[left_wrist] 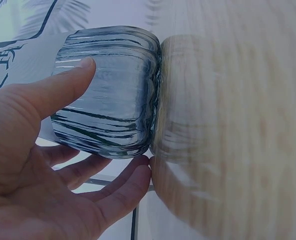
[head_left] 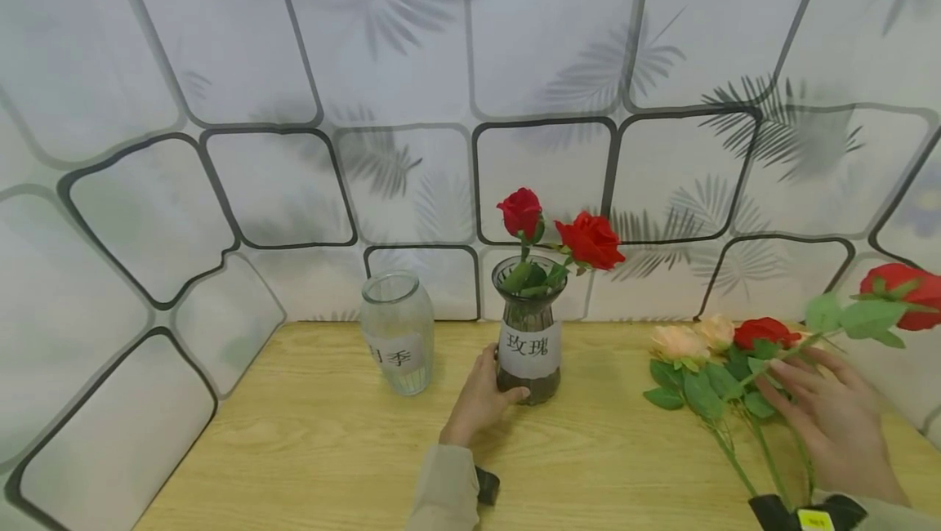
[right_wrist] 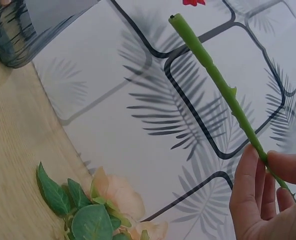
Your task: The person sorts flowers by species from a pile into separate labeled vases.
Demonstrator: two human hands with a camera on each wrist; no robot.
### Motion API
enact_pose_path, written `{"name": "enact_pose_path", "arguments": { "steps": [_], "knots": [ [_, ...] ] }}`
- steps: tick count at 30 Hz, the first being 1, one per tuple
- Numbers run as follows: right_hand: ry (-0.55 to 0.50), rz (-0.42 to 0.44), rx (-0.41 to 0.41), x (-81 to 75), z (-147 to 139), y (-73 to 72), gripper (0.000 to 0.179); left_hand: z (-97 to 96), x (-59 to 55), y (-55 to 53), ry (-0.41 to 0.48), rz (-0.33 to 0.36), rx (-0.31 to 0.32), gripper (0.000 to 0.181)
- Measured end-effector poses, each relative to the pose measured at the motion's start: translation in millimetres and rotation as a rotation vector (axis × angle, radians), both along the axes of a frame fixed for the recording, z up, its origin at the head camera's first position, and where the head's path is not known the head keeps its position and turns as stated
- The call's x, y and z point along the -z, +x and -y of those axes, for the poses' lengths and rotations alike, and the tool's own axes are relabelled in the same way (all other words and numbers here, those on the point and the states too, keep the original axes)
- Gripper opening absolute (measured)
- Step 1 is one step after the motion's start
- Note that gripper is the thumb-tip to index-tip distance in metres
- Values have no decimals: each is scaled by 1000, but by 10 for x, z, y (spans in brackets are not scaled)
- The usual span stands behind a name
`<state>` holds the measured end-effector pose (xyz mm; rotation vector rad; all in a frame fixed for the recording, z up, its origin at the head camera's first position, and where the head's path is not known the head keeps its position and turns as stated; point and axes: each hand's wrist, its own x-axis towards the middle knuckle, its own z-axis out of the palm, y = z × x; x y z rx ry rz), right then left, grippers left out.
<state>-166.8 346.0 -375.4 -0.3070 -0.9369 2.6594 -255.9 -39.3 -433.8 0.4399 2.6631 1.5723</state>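
Observation:
My left hand (head_left: pixel 481 400) holds the lower part of a smoky glass vase (head_left: pixel 542 388) with a white paper label (head_left: pixel 529 347). In the left wrist view the thumb lies across the ribbed glass and the other fingers curl around the far side. Two red roses (head_left: pixel 588 241) stand in this vase. Over at the right, my right hand (head_left: pixel 845 417) pinches a red rose (head_left: pixel 912 294) by its stem. That green stem (right_wrist: pixel 215 77) slants up from the fingertips in the right wrist view, its cut end free in the air.
Left of the held vase stands a clear glass vase (head_left: pixel 400 310), also labelled. Peach flowers (head_left: pixel 680 343) and another red rose (head_left: pixel 766 332) lie on the wooden table (head_left: pixel 294 433), below and beside my right hand. A patterned wall covering (head_left: pixel 412 180) rises behind the table.

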Motion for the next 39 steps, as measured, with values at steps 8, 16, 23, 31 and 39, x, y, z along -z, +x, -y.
{"name": "enact_pose_path", "arguments": {
  "steps": [8,16,23,31,39],
  "knots": [
    [-13,-25,-20,-32,80,-64,47,1,-6,6,0,-9,4,82],
    [-17,-56,-20,-42,182,-157,46,10,6,15,-4,-16,7,81],
    [-92,-102,-9,-100,293,-199,41,13,-4,20,3,-17,5,82],
    [-93,-94,19,-188,420,-285,45,4,5,-1,-7,-13,1,82],
    [-81,-57,42,-276,572,-340,44,13,13,2,-7,-13,2,82]
  ]
}}
